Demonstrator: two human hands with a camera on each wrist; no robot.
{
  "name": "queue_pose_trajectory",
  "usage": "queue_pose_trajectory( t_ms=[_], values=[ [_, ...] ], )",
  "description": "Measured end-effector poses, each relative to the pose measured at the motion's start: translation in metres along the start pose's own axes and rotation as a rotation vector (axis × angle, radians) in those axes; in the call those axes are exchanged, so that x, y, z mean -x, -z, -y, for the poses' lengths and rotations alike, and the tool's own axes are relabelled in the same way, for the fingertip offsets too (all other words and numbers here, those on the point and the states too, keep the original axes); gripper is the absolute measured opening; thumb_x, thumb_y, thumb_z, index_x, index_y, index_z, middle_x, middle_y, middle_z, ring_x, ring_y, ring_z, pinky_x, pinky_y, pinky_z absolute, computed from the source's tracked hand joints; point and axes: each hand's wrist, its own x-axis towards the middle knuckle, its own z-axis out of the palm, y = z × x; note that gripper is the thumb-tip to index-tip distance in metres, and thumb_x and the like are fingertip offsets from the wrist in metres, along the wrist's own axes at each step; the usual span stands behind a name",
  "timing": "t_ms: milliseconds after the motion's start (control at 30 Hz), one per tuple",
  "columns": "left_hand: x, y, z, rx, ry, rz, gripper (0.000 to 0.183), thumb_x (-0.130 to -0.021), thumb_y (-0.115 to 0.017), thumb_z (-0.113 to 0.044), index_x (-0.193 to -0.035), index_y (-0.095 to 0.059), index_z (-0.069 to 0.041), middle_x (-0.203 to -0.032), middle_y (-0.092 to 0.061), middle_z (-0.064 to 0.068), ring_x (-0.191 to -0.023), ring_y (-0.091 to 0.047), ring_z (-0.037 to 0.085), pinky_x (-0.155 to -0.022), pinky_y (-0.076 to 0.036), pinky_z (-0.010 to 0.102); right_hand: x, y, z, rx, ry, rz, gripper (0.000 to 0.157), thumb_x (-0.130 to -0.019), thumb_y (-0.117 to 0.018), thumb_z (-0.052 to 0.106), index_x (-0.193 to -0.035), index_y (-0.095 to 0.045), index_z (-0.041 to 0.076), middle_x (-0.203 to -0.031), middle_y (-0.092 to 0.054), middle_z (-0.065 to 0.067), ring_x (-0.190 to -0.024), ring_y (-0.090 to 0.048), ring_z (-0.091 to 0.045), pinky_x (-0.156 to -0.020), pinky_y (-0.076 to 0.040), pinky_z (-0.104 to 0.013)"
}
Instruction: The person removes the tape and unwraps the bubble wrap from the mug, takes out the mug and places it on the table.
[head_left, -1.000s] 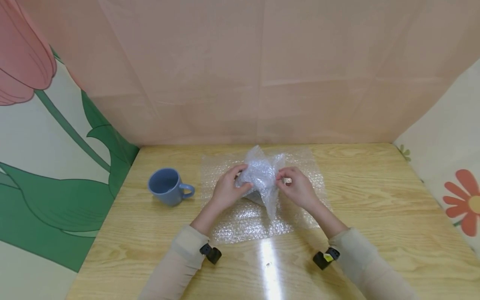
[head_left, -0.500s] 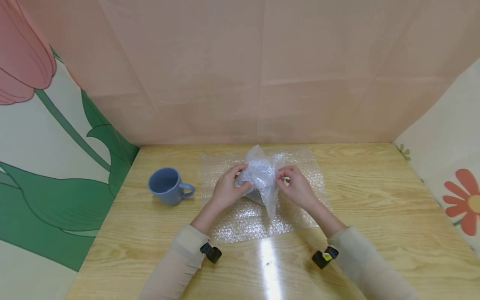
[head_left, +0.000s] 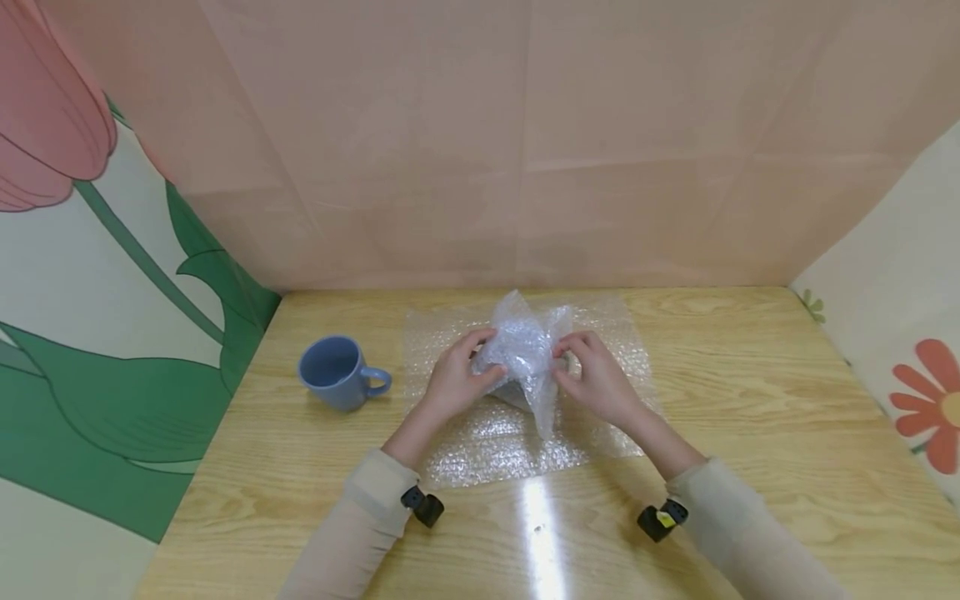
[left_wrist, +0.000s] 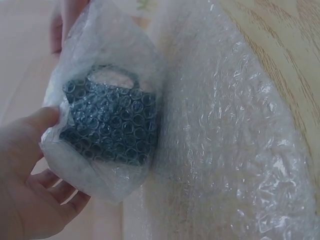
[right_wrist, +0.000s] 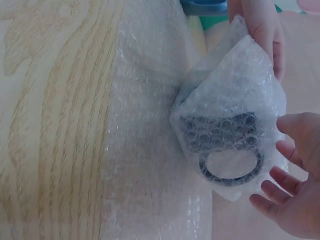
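A dark blue mug [left_wrist: 107,120] with its handle shows through a bubble wrap bundle [head_left: 522,346] in the middle of the table. From the left side, my left hand [head_left: 459,377] grips the bundle, thumb in front and fingers behind. At the bundle's right side, my right hand [head_left: 598,377] has thumb and forefinger apart at the edge of the wrap. In the right wrist view its fingers [right_wrist: 282,180] are loosely spread beside the wrapped handle. Beneath the bundle lies a flat bubble wrap sheet [head_left: 487,462].
An unwrapped blue mug [head_left: 341,375] stands upright left of the sheet, its handle pointing right. The wooden table [head_left: 750,392] ends at a pink backdrop [head_left: 517,167], with printed flower panels at both sides.
My right thumb and forefinger have parted a little at the wrap, and the right forearm has shifted slightly to the right. The left hand and bundle stay in place.
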Motion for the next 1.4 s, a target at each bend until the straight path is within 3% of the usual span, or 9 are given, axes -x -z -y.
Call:
queue_pose_trajectory(
  t_ms=[200,667,1400],
  values=[
    [-0.0002,0.0002,-0.0008,-0.02,-0.006,-0.002,0.056,-0.079,-0.073,-0.024,-0.129,-0.05,-0.017,-0.126,-0.056,0.004,-0.107,-0.057,0.02,-0.087,-0.05,0.031,0.0002,-0.001,-0.0027,0.058,0.072,0.014,0.028,-0.073,-0.076,0.012,-0.093,-0.057,0.003,-0.103,-0.053,-0.016,-0.091,-0.053,-0.028,-0.077,-0.048,-0.041],
    [-0.001,0.0007,-0.0003,-0.013,-0.015,-0.004,0.057,-0.079,-0.072,-0.024,-0.13,-0.05,-0.016,-0.127,-0.056,0.005,-0.107,-0.057,0.021,-0.088,-0.05,0.032,-0.0025,-0.003,-0.0043,0.219,0.238,-0.059,0.028,-0.074,-0.076,0.012,-0.093,-0.058,0.001,-0.093,-0.057,-0.013,-0.077,-0.058,-0.023,-0.065,-0.053,-0.035],
    [-0.002,-0.0014,0.0023,0.011,-0.023,0.002,0.057,-0.079,-0.072,-0.023,-0.13,-0.05,-0.015,-0.13,-0.053,0.004,-0.113,-0.054,0.02,-0.093,-0.048,0.031,-0.0055,-0.0055,-0.0053,0.311,0.312,-0.098,0.018,-0.078,-0.069,0.004,-0.093,-0.059,0.003,-0.09,-0.06,-0.014,-0.076,-0.061,-0.028,-0.062,-0.054,-0.037]
  ],
)
